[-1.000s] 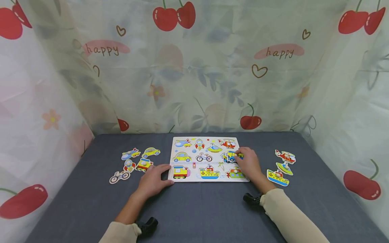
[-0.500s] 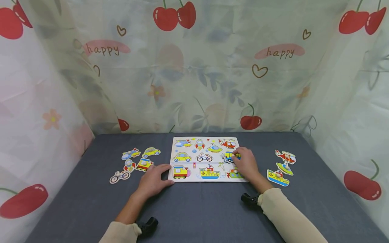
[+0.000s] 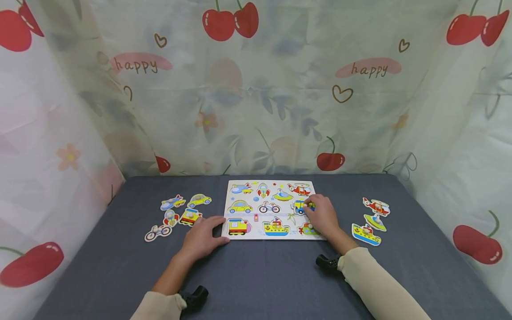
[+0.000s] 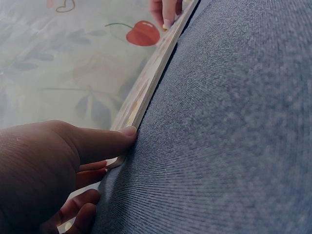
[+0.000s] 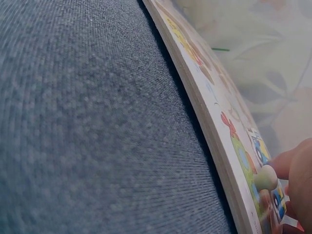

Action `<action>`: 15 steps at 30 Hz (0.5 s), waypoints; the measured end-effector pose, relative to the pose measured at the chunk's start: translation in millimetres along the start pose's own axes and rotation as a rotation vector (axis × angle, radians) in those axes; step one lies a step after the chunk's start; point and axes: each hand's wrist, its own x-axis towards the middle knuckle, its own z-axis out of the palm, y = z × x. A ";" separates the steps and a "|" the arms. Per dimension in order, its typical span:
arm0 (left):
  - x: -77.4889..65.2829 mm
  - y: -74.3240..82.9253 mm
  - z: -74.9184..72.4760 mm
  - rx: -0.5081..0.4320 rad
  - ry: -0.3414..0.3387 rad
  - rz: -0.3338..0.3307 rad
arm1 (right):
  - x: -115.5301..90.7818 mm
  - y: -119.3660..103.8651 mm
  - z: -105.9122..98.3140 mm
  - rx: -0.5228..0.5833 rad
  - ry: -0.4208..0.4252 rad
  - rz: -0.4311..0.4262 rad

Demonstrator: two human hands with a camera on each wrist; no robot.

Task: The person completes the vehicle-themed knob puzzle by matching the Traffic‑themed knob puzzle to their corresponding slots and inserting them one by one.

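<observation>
On the dark cloth lies a white puzzle board (image 3: 256, 235) printed with vehicles. My left hand (image 3: 200, 235) grips its near left corner, thumb (image 4: 109, 145) against the front edge and fingers round the left side. At the board's right, my right hand (image 3: 323, 213) pinches a blue and yellow truck puzzle piece (image 3: 298, 207) over the middle row; the fingers cover its right part. Just below, partly behind the hand, a green and yellow submarine piece (image 3: 306, 229) sits in the board. In the right wrist view its pale round knob (image 5: 266, 178) sticks up beside the fingers.
Left of the board lie loose plane (image 3: 172, 202), car (image 3: 199, 201), rocket (image 3: 170, 218), train (image 3: 190, 216) and bicycle (image 3: 158, 233) pieces. To the right lie helicopter (image 3: 376, 206), spinning top (image 3: 374, 222) and ship (image 3: 366, 234) pieces. A patterned curtain (image 3: 256, 111) encloses the table.
My right hand has slid slightly left with the truck piece, which now lies closer over its matching picture. The left hand stays at the board's corner.
</observation>
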 end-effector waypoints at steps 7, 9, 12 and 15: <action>-0.2 -0.7 -0.6 -0.008 0.005 0.010 | -0.5 -0.6 0.7 -0.010 -0.006 0.009; -0.4 -0.9 -1.0 -0.014 0.011 0.014 | -0.9 -1.0 0.6 -0.013 -0.005 0.005; -0.6 -1.2 -1.3 -0.020 0.015 0.019 | -1.6 -1.6 0.2 -0.017 -0.004 -0.001; -0.4 -1.2 -1.4 -0.019 0.015 0.021 | -2.2 -2.1 0.1 -0.019 -0.001 -0.003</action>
